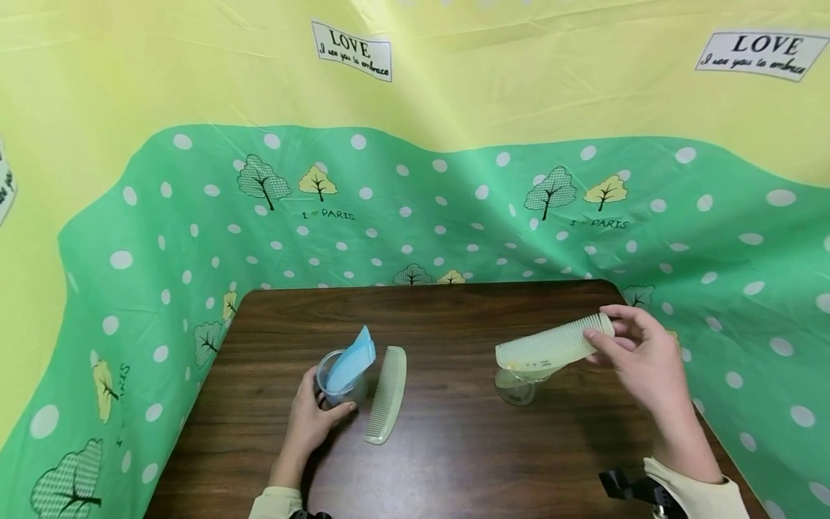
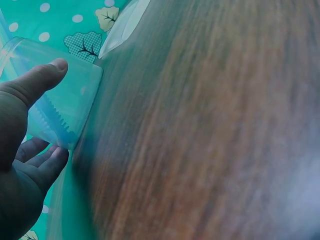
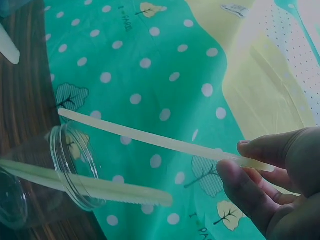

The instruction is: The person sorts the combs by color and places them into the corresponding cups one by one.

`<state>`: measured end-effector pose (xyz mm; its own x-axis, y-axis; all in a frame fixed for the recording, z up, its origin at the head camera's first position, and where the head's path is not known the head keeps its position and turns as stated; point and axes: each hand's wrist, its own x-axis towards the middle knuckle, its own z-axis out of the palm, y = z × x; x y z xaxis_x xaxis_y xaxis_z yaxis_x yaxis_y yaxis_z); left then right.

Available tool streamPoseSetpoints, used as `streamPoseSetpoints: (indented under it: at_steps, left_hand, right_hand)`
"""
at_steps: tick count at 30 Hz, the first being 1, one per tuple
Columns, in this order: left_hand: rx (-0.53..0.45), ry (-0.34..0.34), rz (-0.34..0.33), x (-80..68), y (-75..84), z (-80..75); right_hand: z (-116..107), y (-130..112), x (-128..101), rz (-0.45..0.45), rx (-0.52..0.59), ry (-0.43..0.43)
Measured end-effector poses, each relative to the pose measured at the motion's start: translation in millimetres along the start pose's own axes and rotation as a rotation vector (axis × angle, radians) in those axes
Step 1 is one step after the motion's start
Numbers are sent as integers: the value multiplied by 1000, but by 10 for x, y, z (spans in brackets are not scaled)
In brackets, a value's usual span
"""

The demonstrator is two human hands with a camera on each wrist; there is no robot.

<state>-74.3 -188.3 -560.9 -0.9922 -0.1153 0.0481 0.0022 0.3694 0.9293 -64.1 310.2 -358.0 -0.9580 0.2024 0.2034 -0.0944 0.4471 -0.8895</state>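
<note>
My left hand (image 1: pixel 324 409) grips a clear cup (image 1: pixel 332 389) standing on the wooden table (image 1: pixel 454 447); a blue comb (image 1: pixel 352 358) sticks up out of it. In the left wrist view my thumb (image 2: pixel 37 80) presses the cup (image 2: pixel 70 95) wall, with the blue comb's teeth (image 2: pixel 56 120) inside. A pale green comb (image 1: pixel 387 393) lies flat just right of that cup. My right hand (image 1: pixel 599 337) pinches one end of a pale yellow comb (image 1: pixel 551 346), held level above a second clear cup (image 1: pixel 519 389). The right wrist view shows that held comb (image 3: pixel 160 142) over the cup (image 3: pixel 70 170), which holds another pale comb (image 3: pixel 105 189).
A green polka-dot and yellow plastic sheet (image 1: pixel 415 209) rises around the table's back and both sides. The table's far edge runs close behind both cups. Bare wood lies between the two cups and toward the front.
</note>
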Motion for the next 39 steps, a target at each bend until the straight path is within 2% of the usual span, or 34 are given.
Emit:
streamPoseSetpoints:
  at_steps: [8,17,25,39]
  left_hand:
    - [5,-8,-17,5,-9,-9]
    - [-2,-7,-1,8,7,-20]
    - [4,-15,-7,11,-16,-12]
    - [-1,-2,-2,19,-47,-2]
  right_hand:
    - [-125,54,7,37,10,47]
    - [-223,81,13,91,-18,71]
    - [-121,117,3,81,-12,50]
    - [99,218,7,12,-135,-7]
